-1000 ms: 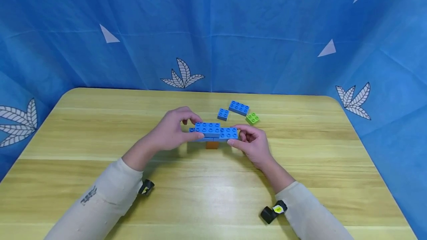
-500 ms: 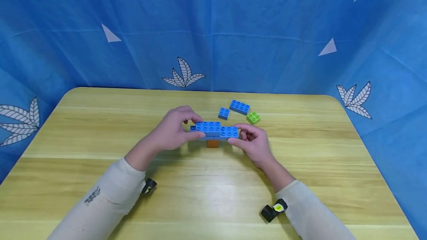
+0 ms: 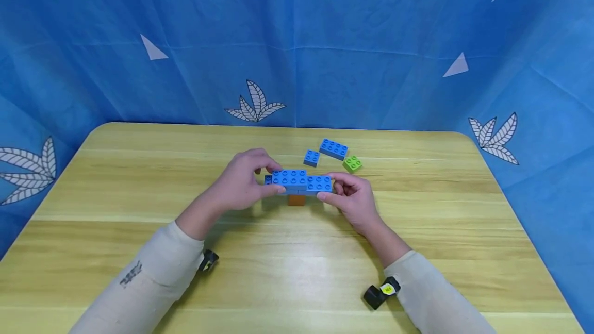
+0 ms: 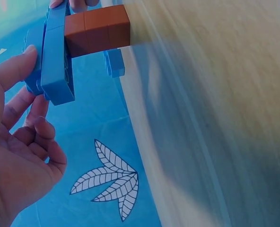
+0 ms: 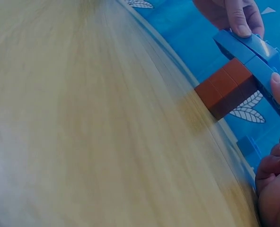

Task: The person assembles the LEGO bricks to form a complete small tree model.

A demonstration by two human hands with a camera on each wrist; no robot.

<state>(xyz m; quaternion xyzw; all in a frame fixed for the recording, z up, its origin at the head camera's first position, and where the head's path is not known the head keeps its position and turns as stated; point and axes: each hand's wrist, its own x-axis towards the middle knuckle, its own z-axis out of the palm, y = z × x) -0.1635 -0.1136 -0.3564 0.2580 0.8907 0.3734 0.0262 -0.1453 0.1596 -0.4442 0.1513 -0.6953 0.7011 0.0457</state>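
Observation:
A column of stacked orange bricks (image 5: 225, 87) stands on the table, carrying two blue bricks end to end that overhang it on both sides. Across their joint lies a top blue brick (image 3: 290, 179), set toward the left. My left hand (image 3: 241, 182) pinches this top brick between thumb and fingers. On the other side, the thumb and index finger of my right hand (image 3: 353, 201) pinch the end of the right lower blue brick (image 3: 320, 183), its other fingers curled. The left lower blue brick (image 4: 57, 71) is plain in the left wrist view.
Behind the stack lie a small blue brick (image 3: 311, 157), a longer blue brick (image 3: 333, 149) and a small green brick (image 3: 352, 164). The wooden table (image 3: 297, 272) ends in front of a patterned blue cloth (image 3: 371, 66). Black cameras sit at both wrists.
The head view has shifted very slightly. Both hands keep the same grip on the blue bricks, and the stack stays in place.

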